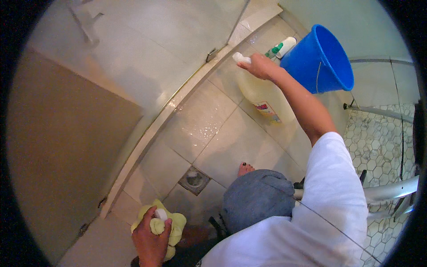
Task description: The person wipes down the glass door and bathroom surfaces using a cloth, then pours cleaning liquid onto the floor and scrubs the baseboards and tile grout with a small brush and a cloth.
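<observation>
My right hand (263, 68) grips a large plastic jug (257, 90) of pale yellowish liquid near its white top (241, 58). A label with writing is on the jug's side. Whether its base touches the floor, I cannot tell. Low in the view, my left hand (151, 238) is closed around a bunched yellow cloth (176, 223). A small white piece (161, 214), perhaps a cap, shows between its thumb and fingers.
Beside the jug are a blue bucket (297, 63) and a white bottle with a green spray head (275, 50). A raised sill (160, 118) runs under a glass panel (160, 43). The wet tiled floor (203, 123) has a square drain (194, 180). Hexagonal tiles (367, 133) lie at right.
</observation>
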A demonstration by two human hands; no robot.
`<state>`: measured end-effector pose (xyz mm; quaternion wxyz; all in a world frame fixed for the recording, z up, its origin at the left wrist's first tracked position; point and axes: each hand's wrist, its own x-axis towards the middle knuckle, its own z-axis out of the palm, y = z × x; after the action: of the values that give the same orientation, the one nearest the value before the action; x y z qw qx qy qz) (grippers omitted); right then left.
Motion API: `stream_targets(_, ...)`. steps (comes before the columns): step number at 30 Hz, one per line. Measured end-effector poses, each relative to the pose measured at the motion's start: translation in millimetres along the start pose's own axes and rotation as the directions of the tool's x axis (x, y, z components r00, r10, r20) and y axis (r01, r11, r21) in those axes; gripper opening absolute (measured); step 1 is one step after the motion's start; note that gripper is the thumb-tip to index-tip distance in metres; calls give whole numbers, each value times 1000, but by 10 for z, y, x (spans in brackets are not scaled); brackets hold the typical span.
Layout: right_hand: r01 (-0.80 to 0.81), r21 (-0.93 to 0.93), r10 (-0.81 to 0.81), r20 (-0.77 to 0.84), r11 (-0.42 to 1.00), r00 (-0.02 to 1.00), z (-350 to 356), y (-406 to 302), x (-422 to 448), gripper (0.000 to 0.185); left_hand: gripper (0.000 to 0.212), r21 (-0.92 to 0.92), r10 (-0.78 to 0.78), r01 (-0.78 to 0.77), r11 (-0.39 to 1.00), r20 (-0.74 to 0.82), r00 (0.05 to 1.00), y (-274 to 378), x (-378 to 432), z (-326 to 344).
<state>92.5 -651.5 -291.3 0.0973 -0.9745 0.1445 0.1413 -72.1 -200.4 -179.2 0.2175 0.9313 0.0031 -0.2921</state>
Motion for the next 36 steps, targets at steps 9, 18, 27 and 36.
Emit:
stream_targets(9,-129,504,366,-408,854,836,-162,761,-818,55,45,63,196,-189,980,-115,974,-224,-138,-56)
stream_targets(18,-169,582,551,-579,796,601,339,1344,-1370,56,44,-82,85,-98,992,-145,986,-410,-421,-146)
stream_targets(27,-320,384,498,-618,866,608,839,1497,-1944,43,41,-148,246,-280,949,-216,945,-223,-167,-156)
stream_targets(36,376,772,-725,154,512,671,-2,-1569,-1810,40,47,-219,320,-401,889,-326,889,-8,85,-38)
